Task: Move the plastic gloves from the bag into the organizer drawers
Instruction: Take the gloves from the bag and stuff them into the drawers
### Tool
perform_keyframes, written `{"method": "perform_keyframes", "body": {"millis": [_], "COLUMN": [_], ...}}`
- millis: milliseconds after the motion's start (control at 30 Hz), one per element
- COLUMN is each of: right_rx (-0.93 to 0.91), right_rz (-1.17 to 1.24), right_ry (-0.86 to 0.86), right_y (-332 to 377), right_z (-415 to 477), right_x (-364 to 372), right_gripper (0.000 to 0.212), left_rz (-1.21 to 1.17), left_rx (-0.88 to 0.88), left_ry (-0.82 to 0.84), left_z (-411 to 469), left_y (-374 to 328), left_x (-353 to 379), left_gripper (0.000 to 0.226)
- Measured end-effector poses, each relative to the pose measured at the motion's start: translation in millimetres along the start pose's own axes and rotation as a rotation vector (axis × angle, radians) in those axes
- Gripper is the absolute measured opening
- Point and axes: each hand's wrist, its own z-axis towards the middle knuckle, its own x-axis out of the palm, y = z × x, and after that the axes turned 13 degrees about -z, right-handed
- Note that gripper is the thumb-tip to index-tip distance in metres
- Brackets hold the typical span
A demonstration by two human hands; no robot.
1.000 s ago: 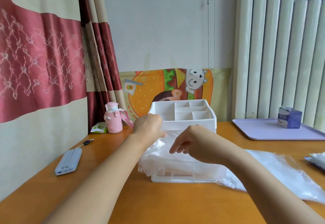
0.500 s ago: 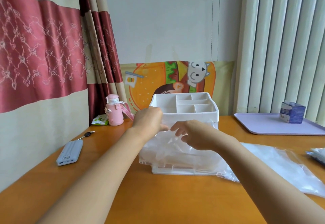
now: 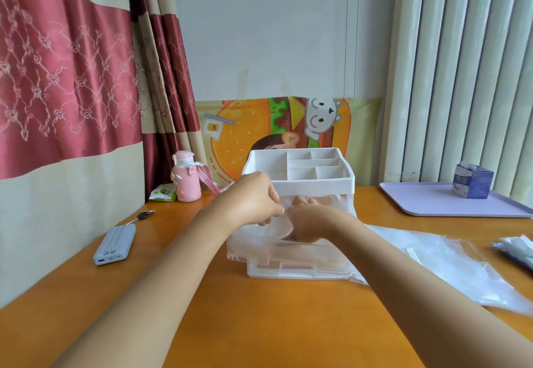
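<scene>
Left hand (image 3: 253, 200) pinches gloves (image 3: 256, 248); right hand (image 3: 310, 222), at its 3 o'clock, sunk in them, grip unclear; organizer (image 3: 314, 187) opening lies at 12 o'clock.

Both bare forearms extend forward and converge; the left hand (image 3: 253, 199), fingers curled, pinches the plastic gloves (image 3: 255, 243) beside the right hand (image 3: 313, 223), whose forward-reaching fingers are indistinct.

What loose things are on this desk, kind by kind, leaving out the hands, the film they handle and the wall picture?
Drawer organizer: 1
Pink bottle: 1
Power bank: 1
Key: 1
Green packet: 1
Lilac tray: 1
Blue box: 1
Clear bag: 1
Packet at right edge: 1
Total: 9
</scene>
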Motion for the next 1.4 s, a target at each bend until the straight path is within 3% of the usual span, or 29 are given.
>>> {"method": "perform_keyframes", "body": {"millis": [300,467,567,800,933,1100,1233,1400], "right_rx": [-0.023,0.034,0.080,0.080,0.072,0.082,0.048,-0.005], "right_rz": [0.084,0.113,0.089,0.102,0.074,0.161,0.218,0.463], "right_ry": [-0.024,0.019,-0.002,0.079,0.087,0.118,-0.084,-0.463], "right_y": [-11,-16,-19,-20,-24,-40,-62,-89], "right_z": [-2,-12,-24,-24,-22,-29,-52,-95], "right_x": [-2,-3,-2,0,-4,-21,-34,-33], "right_gripper": [0.049,0.078,0.073,0.061,0.070,0.077,0.065,0.026], "left_rz": [0.244,0.428,0.470,0.448,0.411,0.395,0.343,0.313], "left_rx": [-0.020,-0.089,-0.099,-0.090,-0.089,-0.110,-0.110,-0.018], "left_ry": [0.213,0.358,0.399,0.396,0.371,0.365,0.322,0.221], "left_z": [18,31,32,36,36,39,38,20], "left_y": [1,10,16,18,18,21,20,-2], "left_x": [23,31,28,25,25,22,18,10], "left_gripper": [0.037,0.053,0.053,0.060,0.071,0.067,0.059,0.036]}}
